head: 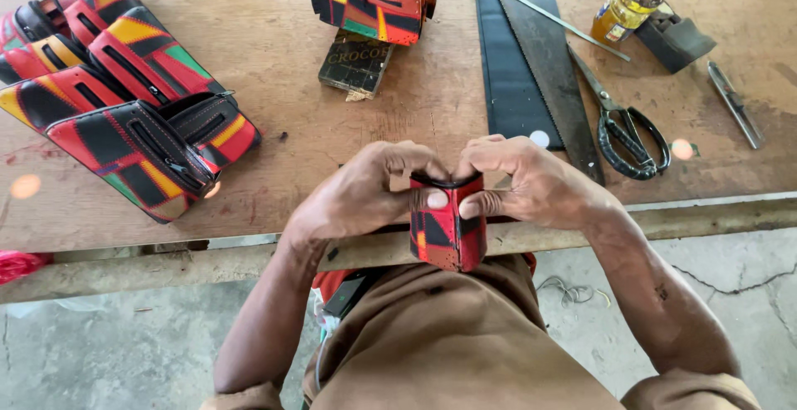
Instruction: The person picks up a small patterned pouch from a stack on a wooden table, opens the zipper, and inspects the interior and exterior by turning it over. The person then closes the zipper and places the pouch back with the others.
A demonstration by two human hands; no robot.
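The person wears a plain brown shirt (448,344) of matte cloth, filling the lower middle of the frame, with soft creases across the front. Its short sleeves show as brown cuffs at the lower left (241,397) and lower right (689,389) edges. Both forearms are bare below them. The left hand (357,194) and right hand (531,182), near the centre, carry no rings, watch or gloves.
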